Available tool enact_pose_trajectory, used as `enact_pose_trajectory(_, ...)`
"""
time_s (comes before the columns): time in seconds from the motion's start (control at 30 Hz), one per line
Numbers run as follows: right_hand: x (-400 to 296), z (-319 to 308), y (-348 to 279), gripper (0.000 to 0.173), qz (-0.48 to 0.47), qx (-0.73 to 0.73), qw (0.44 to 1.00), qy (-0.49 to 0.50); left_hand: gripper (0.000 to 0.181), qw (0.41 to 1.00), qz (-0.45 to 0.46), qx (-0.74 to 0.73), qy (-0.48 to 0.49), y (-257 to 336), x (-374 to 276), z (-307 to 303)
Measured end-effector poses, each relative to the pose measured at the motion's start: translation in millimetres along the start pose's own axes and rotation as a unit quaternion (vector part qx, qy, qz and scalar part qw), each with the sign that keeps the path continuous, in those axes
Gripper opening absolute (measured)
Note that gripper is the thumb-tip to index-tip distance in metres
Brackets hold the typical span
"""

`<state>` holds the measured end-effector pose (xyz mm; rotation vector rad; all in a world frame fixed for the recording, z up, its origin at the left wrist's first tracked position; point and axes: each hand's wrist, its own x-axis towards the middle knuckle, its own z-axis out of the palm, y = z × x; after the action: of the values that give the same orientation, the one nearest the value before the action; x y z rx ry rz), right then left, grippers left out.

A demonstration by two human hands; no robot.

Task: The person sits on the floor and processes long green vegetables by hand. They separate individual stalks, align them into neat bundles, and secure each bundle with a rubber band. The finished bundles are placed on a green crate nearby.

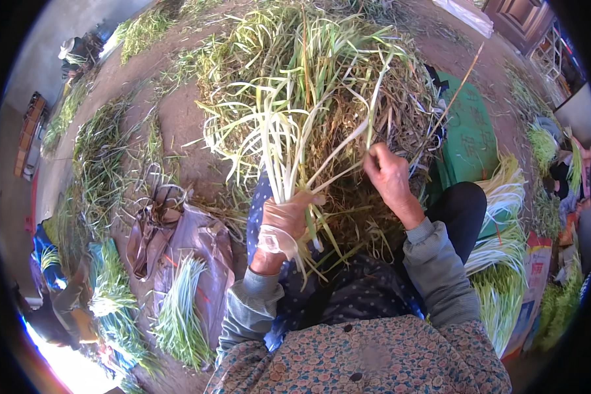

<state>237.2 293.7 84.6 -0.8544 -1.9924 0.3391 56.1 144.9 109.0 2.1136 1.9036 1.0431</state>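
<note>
My left hand point(288, 216), in a thin translucent glove, is closed around a bunch of pale leafy stalks point(283, 172) at the centre of the view. Their leaves fan out away from me, and thin ends hang below the fist. To the right, my bare right hand point(389, 172) pinches a green-and-white leaf point(372, 113) between thumb and fingers. One or two stalks run from the left fist towards it. Behind both hands rises a large heap of green and dry brown leaves point(320, 59). A dark polka-dot cloth point(369, 290) covers my lap.
Bundled pale stalks point(497, 256) lie at right by a green sack point(465, 128). Another bundle point(182, 312) rests on a purplish sheet point(216, 256) at left, near a brown bag point(152, 231). Other people sit at both sides, including one at upper left point(79, 54). Loose leaves litter the floor.
</note>
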Motion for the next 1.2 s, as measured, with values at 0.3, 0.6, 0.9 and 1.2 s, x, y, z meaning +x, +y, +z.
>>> enact_pose_trajectory(0.3, -27, -31, -8, 0.015, -0.037, 0.037, 0.994, -0.099, 0.023, 0.570, -0.392, -0.719, 0.065, 0, 6, -19)
enact_pose_trajectory(0.6, 0, -35, -23, 0.021, 0.375, 0.448, 0.810, 0.051, 0.039, 0.560, -0.275, -0.778, 0.074, -25, -5, -42)
enact_pose_trajectory(0.9, -42, 41, -104, 0.041, 0.148, 0.437, 0.811, -0.359, 0.023, 0.572, -0.320, -0.754, 0.053, -26, 8, -53)
enact_pose_trajectory(1.2, -92, -20, -64, 0.016, 0.137, 0.101, 0.865, -0.472, 0.058, 0.811, -0.127, -0.549, 0.154, -131, 35, -151)
